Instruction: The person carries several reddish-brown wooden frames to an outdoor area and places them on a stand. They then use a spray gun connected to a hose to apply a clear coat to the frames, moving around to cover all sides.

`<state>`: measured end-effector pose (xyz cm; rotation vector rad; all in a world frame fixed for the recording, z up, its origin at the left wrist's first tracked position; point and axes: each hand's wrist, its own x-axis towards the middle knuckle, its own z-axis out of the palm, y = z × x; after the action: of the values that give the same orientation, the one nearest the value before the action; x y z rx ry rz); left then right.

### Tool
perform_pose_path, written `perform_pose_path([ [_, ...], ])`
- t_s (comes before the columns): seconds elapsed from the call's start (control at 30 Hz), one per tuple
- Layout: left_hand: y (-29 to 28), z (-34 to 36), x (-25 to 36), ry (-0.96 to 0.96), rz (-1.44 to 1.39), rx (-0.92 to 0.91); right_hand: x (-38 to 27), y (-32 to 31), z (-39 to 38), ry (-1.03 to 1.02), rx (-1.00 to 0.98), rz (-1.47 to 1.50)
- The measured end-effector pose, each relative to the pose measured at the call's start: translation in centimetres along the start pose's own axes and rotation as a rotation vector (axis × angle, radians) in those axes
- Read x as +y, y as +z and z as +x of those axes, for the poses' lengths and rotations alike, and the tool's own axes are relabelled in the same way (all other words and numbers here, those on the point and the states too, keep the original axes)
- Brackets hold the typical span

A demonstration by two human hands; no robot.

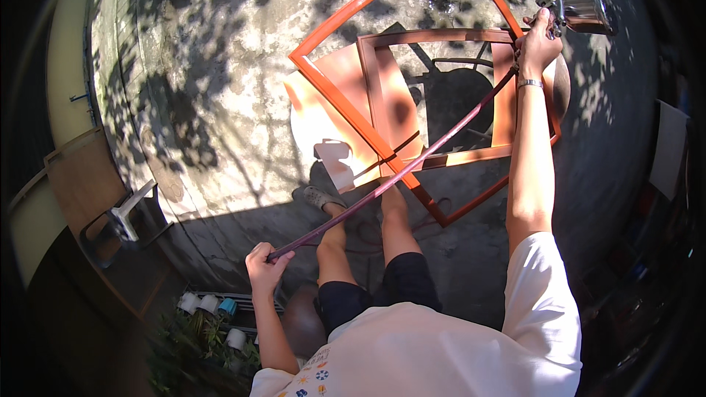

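My right hand [538,48], with a band on its wrist, grips a spray gun [588,13] with a silver cup at the upper right. My left hand [268,268] holds a maroon hose [441,145], which stretches diagonally up to the gun. A glossy orange rectangular frame [338,106] is tilted in front of me, overlapping a duller salmon frame [441,34] and salmon panels [323,110]. What supports them is partly hidden, with a dark round shape showing through the inner opening.
A sunlit, leaf-shadowed concrete floor [191,88] surrounds the work. At left are a plywood board [88,184], a metal piece [129,217], plants [191,345] and several small containers [209,305]. A pale sheet [668,147] stands at right. My legs and feet are below the frames.
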<state>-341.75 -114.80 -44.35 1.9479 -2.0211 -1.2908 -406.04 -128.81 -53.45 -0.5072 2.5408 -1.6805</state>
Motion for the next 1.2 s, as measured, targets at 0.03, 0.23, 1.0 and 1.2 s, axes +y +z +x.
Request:
perform_pose_path([
  [0.03,0.3,-0.3,-2.0,-0.045,0.035,-0.023,-1.7,-1.7,-2.1,0.023,-0.003,0.077],
  [0.23,1.1,-2.2,-14.3,-0.222,0.334,-0.261,-5.5,-16.0,-16.6,0.17,-0.036,0.177],
  [1.0,-3.3,-0.3,-29.9,0.145,0.7,-0.652,-21.3,-37.8,-68.2,0.333,0.422,0.15],
  [1.2,-2.2,-0.1,-29.0,0.449,0.684,-0.614,-23.7,-41.4,-77.0,0.253,0.614,0.199],
])
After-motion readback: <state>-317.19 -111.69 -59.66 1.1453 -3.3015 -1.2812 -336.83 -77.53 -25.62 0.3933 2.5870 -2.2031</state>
